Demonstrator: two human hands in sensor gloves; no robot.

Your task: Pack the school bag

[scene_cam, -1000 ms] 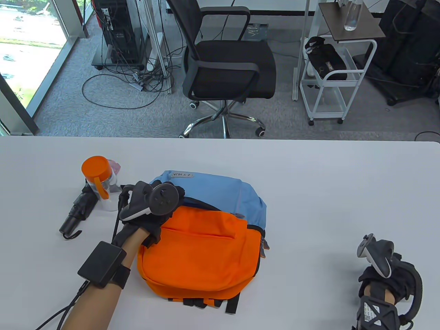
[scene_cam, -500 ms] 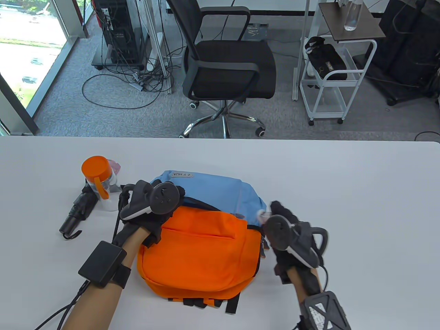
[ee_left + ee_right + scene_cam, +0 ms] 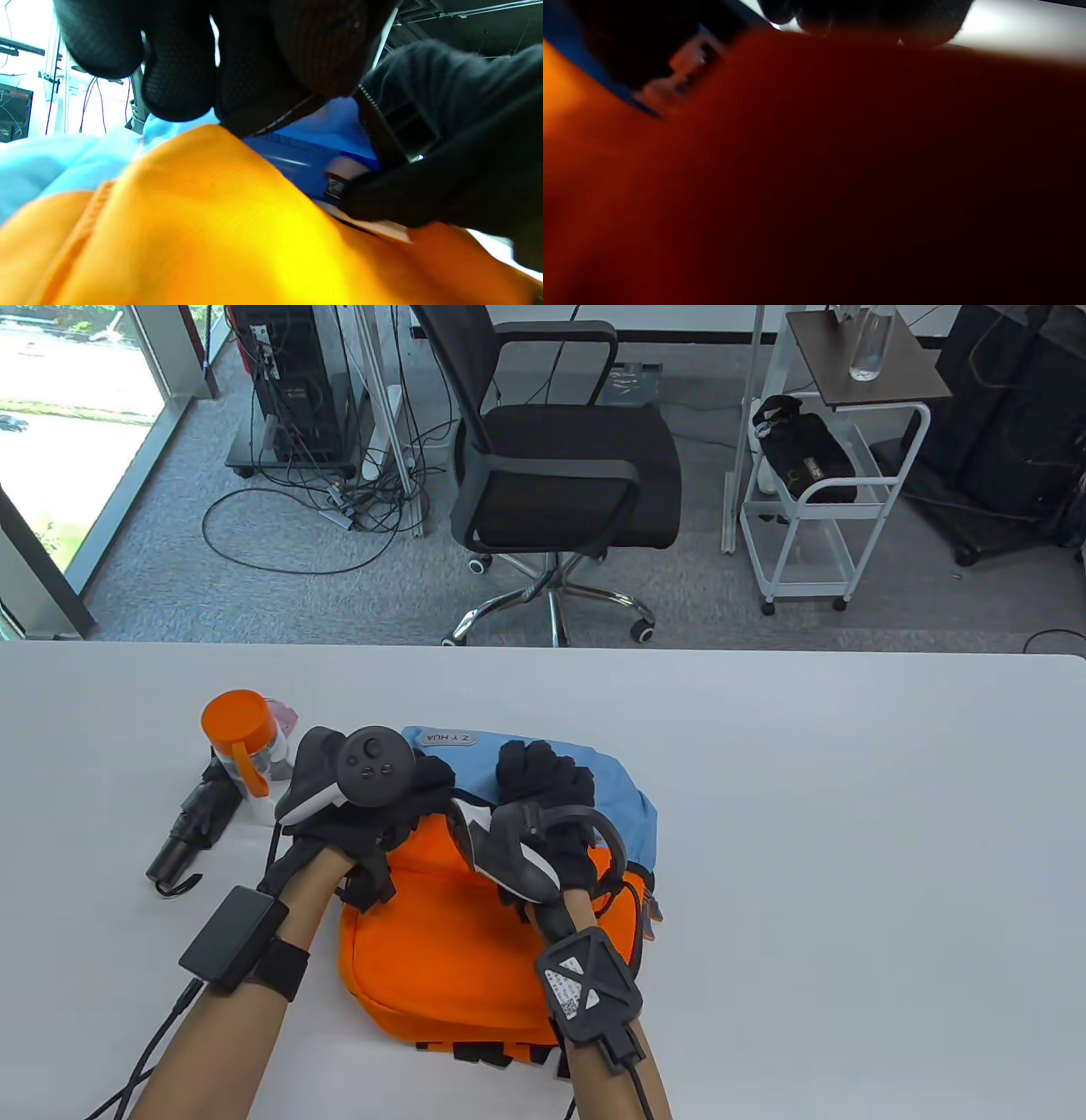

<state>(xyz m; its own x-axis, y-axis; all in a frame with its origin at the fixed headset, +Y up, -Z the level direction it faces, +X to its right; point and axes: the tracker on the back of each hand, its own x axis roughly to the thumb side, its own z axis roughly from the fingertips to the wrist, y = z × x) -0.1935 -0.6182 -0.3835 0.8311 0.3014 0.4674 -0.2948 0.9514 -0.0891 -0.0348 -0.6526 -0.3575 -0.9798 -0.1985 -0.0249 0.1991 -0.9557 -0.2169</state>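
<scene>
backpack lies under both hands, left hand and right hand at its zipper.

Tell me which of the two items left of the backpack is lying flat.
The black folded umbrella lies flat on the white table; the orange-lidded clear bottle beside it stands upright.

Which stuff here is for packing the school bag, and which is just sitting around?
For packing:
- orange and blue fabric school bag, both gloved hands on it: left hand, right hand
- clear water bottle with orange lid
- folded black umbrella

Just there:
- black office chair
- white metal cart
- clear bottle on the cart's top
</scene>
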